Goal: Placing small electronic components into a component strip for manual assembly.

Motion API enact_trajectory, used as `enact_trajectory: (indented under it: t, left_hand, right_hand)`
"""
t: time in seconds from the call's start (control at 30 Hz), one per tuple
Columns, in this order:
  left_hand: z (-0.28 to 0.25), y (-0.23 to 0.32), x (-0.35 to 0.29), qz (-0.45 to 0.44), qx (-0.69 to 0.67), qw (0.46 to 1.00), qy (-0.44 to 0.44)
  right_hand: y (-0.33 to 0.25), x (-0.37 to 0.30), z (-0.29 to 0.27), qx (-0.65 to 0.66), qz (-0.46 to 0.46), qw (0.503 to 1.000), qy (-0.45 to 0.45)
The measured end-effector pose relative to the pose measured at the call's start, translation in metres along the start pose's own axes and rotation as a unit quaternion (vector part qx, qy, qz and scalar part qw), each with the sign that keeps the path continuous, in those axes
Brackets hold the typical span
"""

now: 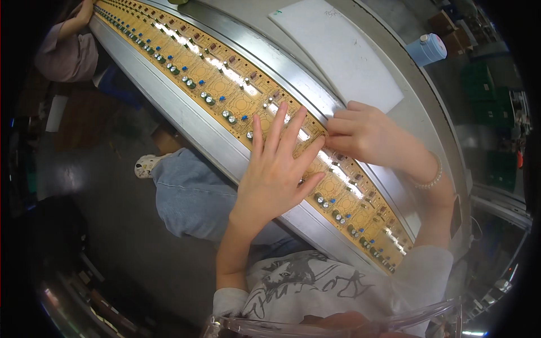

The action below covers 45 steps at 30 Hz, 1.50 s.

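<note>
A long row of yellow-brown circuit boards lies along a metal conveyor rail, dotted with dark round capacitors, small blue parts and brown parts. My left hand rests flat over the boards, its fingers spread and pointing away, with nothing visible in it. At the boards' far edge, my right hand has its fingers curled and pinched together close to the left index fingertip. What the right fingers hold, if anything, is hidden.
A white sheet lies on the grey bench beyond the far rail. Farther right stands a blue cylindrical container. Another person's arm reaches the line's far left end. Green crates stand off to the right.
</note>
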<state>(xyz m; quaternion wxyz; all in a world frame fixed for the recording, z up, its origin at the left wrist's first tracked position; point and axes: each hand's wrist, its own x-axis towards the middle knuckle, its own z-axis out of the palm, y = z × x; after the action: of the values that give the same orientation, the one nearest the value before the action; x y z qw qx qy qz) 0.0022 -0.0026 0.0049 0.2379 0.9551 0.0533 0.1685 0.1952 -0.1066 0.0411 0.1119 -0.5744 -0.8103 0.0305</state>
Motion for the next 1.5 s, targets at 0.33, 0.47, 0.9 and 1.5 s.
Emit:
enact_trajectory:
  t: [0.33, 0.47, 0.9, 1.5]
  left_hand:
    - [0.001, -0.001, -0.002, 0.037, 0.007, 0.999, -0.030]
    - [0.003, -0.002, -0.001, 0.048, 0.003, 0.998, -0.036]
    - [0.002, -0.002, -0.001, 0.031, -0.004, 0.999, -0.008]
    - [-0.001, -0.001, -0.003, -0.026, -0.024, 0.999, 0.015]
  right_hand:
    - [0.029, -0.005, -0.037, 0.014, 0.126, 0.988, 0.083]
    - [0.065, -0.017, -0.041, 0.018, 0.272, 0.951, 0.147]
    - [0.086, -0.010, -0.035, 0.023, 0.399, 0.913, 0.084]
    - [0.025, -0.001, -0.015, 0.197, 0.077, 0.977, 0.015]
